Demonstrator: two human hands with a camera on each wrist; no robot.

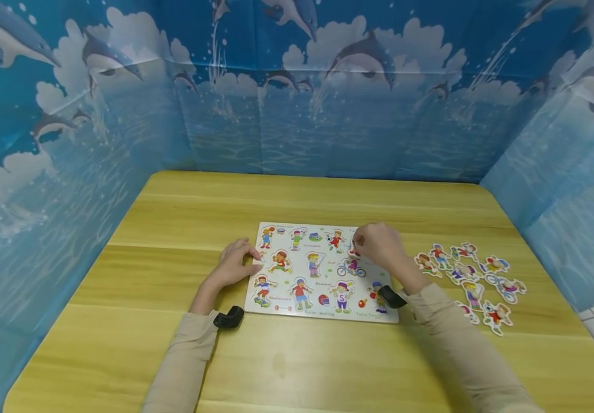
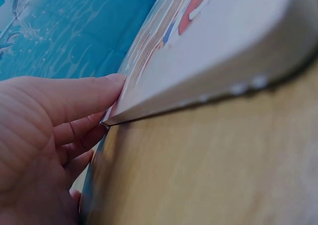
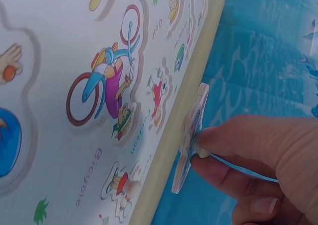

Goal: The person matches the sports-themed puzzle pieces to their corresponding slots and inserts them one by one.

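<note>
Right now my left hand [image 1: 232,265] lies flat at the board's nine o'clock edge, fingers straight, fingertips [image 2: 115,79] pressing against the side of the puzzle board [image 1: 322,312] where it meets the wooden table [image 1: 297,367]; it holds nothing. I judge that bracing is worth maintaining, firm enough that the board does not slide. At about two o'clock on the board, my right hand [image 1: 379,245] pinches a cut-out figure piece [image 3: 191,135] by its small white knob, thumb and forefinger curled round it, the piece standing nearly on edge and lifted clear of the board's face. To do this step well, I would lift straight up by the knob, keep the piece from catching the recess rim, and carry it without sweeping the neighbouring cyclist piece [image 3: 107,93]. Farther out at three o'clock, the loose figure pieces [image 1: 469,281] lie spread on the table, well apart from the board. From the head view my hand covers the held piece and its recess, and I cannot tell which figure it shows, since the wrist view catches it edge-on
</note>
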